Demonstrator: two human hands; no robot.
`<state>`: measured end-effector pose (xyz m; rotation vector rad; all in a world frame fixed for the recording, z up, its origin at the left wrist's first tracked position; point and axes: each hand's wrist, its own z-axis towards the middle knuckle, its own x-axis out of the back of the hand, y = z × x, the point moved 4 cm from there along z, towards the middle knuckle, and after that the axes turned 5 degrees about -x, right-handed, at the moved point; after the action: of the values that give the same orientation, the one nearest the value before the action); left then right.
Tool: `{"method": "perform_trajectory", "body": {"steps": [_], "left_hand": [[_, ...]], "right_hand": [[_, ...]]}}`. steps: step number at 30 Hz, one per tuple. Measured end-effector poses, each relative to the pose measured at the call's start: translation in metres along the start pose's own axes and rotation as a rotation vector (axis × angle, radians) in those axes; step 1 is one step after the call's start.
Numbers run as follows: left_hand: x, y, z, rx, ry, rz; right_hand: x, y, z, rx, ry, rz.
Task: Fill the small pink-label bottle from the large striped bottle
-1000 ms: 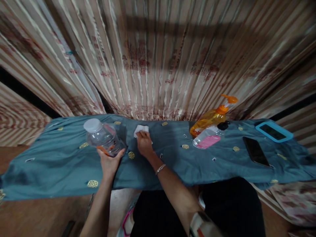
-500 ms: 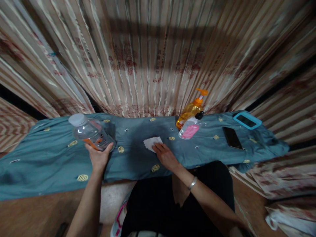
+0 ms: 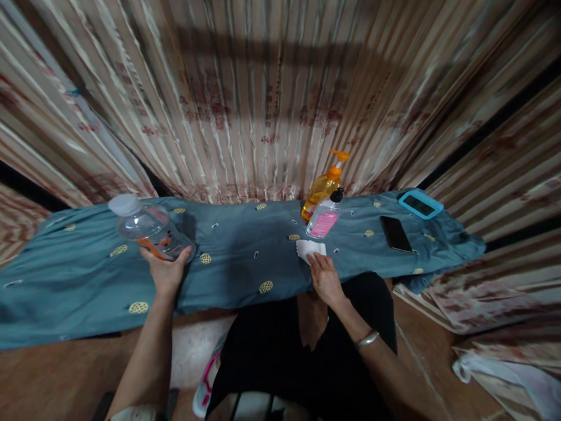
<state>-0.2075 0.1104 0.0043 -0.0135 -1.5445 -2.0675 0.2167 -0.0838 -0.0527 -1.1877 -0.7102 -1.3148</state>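
My left hand is wrapped round the lower part of a large clear plastic bottle with a white cap and an orange label. The bottle stands at the left of the cloth-covered table. My right hand has its fingers on a small white piece of tissue, which lies against the teal cloth. Just beyond the tissue stands a clear bottle with a pink label and a black top. Behind that is a yellow pump bottle with an orange pump head.
On the right of the table lie a black phone and a blue-framed device with a dark screen. A striped, flowered curtain hangs along the back edge and both sides. My knees in black are beneath the front edge.
My right hand has slid the tissue rightward across the cloth, close to the pink-labelled bottle. My left hand stays on the large bottle. The whole view has shifted slightly.
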Motion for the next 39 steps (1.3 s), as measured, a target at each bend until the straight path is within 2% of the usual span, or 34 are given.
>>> {"method": "perform_trajectory", "body": {"steps": [2, 4, 7, 15, 18, 20, 23, 27, 31, 34, 37, 39], "left_hand": [[0.000, -0.001, -0.002, 0.137, 0.024, 0.066], [-0.001, 0.002, -0.004, 0.168, 0.014, 0.110], [-0.002, 0.001, -0.005, 0.186, 0.020, 0.137], [-0.003, -0.033, -0.002, 0.135, 0.052, 0.156], [-0.003, -0.032, -0.004, 0.136, 0.047, 0.159], [-0.002, -0.028, -0.004, 0.157, 0.036, 0.156], [0.000, -0.021, -0.005, 0.193, 0.017, 0.167], [0.001, -0.021, -0.005, 0.187, 0.009, 0.154], [0.001, -0.028, -0.006, 0.167, 0.049, 0.140], [0.001, -0.029, -0.007, 0.152, 0.048, 0.125], [0.002, -0.025, -0.008, 0.168, 0.036, 0.126], [0.002, -0.022, -0.008, 0.193, 0.028, 0.137]], "right_hand": [[-0.008, -0.025, -0.002, 0.029, 0.001, 0.024], [-0.017, -0.058, -0.001, 0.083, -0.005, 0.050], [-0.031, -0.111, 0.004, 0.160, -0.016, 0.081], [-0.058, -0.249, 0.017, 0.353, -0.116, 0.140], [-0.061, -0.286, 0.019, 0.455, -0.169, 0.168], [-0.062, -0.296, 0.025, 0.520, -0.201, 0.182], [-0.063, -0.283, 0.045, 0.574, -0.244, 0.182], [-0.059, -0.221, 0.081, 0.515, -0.265, 0.122], [-0.047, -0.145, 0.118, 0.352, -0.249, 0.015], [-0.039, -0.099, 0.143, 0.186, -0.219, -0.059], [-0.036, -0.070, 0.166, 0.023, -0.172, -0.109], [-0.039, -0.064, 0.180, -0.058, -0.137, -0.122]]}}
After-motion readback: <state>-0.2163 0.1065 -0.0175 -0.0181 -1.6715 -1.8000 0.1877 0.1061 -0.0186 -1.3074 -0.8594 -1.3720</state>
